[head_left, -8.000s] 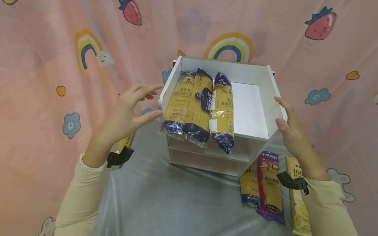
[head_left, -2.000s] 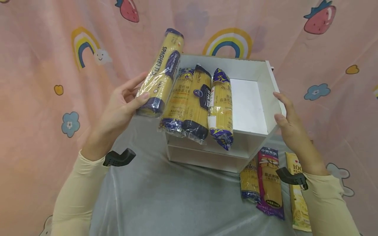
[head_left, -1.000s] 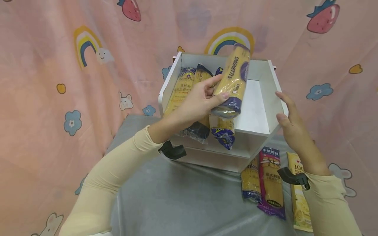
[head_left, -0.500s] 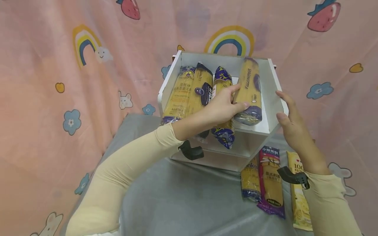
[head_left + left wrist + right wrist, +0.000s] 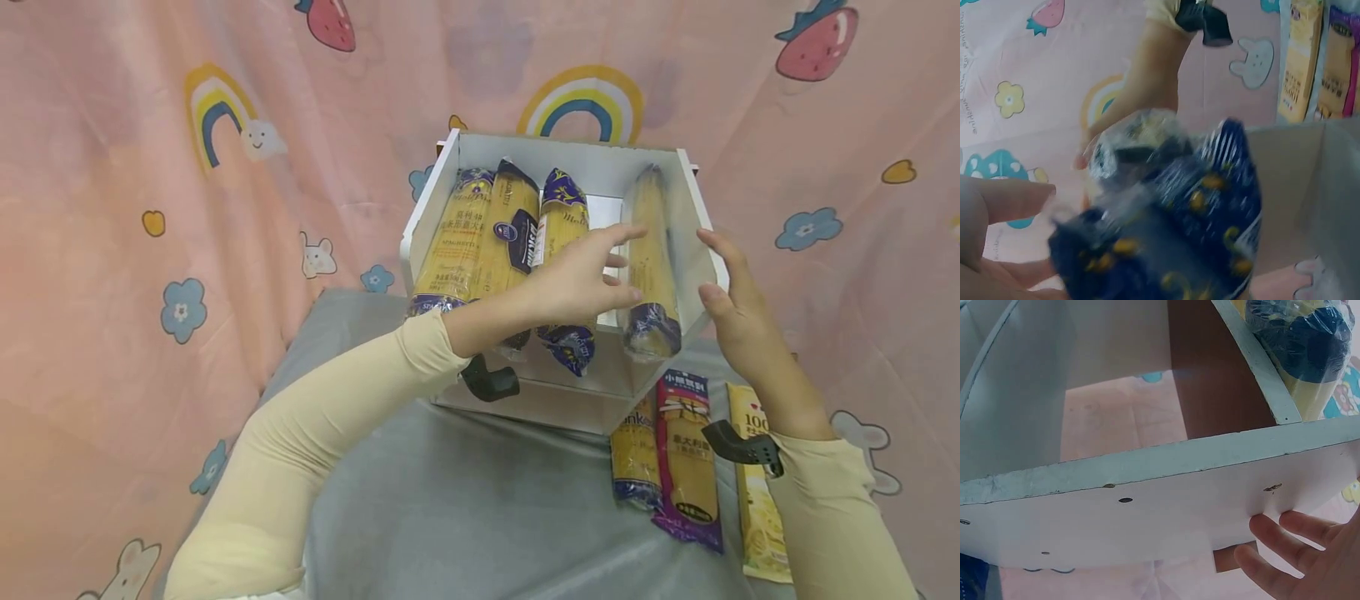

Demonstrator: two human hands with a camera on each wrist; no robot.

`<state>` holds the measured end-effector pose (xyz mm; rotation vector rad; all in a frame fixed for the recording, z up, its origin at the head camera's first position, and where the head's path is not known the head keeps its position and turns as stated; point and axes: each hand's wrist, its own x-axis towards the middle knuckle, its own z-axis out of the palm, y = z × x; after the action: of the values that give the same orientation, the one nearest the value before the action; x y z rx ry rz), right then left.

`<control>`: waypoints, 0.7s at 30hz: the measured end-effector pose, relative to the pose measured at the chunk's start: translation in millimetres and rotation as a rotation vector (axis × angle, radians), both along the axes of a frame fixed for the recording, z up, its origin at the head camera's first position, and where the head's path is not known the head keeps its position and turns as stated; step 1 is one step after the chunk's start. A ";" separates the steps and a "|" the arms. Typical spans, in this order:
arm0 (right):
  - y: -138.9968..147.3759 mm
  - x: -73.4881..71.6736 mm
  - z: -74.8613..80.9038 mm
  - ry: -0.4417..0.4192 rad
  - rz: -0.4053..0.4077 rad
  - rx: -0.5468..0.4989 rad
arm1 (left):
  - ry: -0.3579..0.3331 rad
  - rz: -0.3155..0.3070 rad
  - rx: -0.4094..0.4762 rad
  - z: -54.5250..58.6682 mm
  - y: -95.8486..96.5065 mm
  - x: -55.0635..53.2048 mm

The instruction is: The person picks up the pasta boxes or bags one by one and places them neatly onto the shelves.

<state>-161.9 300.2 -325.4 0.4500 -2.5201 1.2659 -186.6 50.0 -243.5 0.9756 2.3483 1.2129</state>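
My left hand (image 5: 577, 283), fingers spread, reaches over the top of the white shelf unit (image 5: 686, 208). Just right of its fingertips lies a clear-wrapped spaghetti pack (image 5: 651, 267) with a dark blue end, beside the right wall. Three more spaghetti packs fill the left and middle: a purple-ended one (image 5: 453, 237), a dark-labelled one (image 5: 495, 258) and another purple-ended one (image 5: 557, 225), partly hidden by the left hand. The right hand (image 5: 742, 317) touches the unit's right wall. In the right wrist view, its straight fingers (image 5: 1275, 540) meet the outer face.
On the grey cloth (image 5: 450, 500), right of the unit, lie more pasta packs: a blue-ended one (image 5: 636, 458), a purple-edged one (image 5: 688, 458) and a yellow one (image 5: 761, 500). Lower shelves sit beneath the top one. A pink patterned curtain (image 5: 360, 150) hangs behind.
The left hand has carried a spaghetti pack from the left across to the top shelf's right side and let it go there; the pack has turned. The right hand stays at the wall.
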 end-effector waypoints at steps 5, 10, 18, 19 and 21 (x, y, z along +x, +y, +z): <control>0.7 -0.4 -0.3 -0.025 -0.016 0.009 | 0.197 -0.075 -0.084 3.3 -2.7 0.0; 0.8 -0.7 -0.5 -0.052 -0.044 0.006 | 0.316 -0.149 -0.202 -2.6 0.3 4.3; 0.7 -2.1 -3.0 -0.038 -0.024 -0.037 | 0.376 -0.176 -0.288 -10.6 1.8 1.7; 0.0 -2.1 -2.5 -0.033 -0.022 -0.039 | 0.392 -0.164 -0.316 -10.3 1.4 2.1; -1.3 -1.9 -1.5 -0.029 -0.024 -0.028 | 0.439 -0.138 -0.383 -9.0 0.1 3.9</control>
<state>-163.8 298.8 -326.9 0.3965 -2.5206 1.3062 -182.7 50.2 -252.5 1.3354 2.6417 0.5000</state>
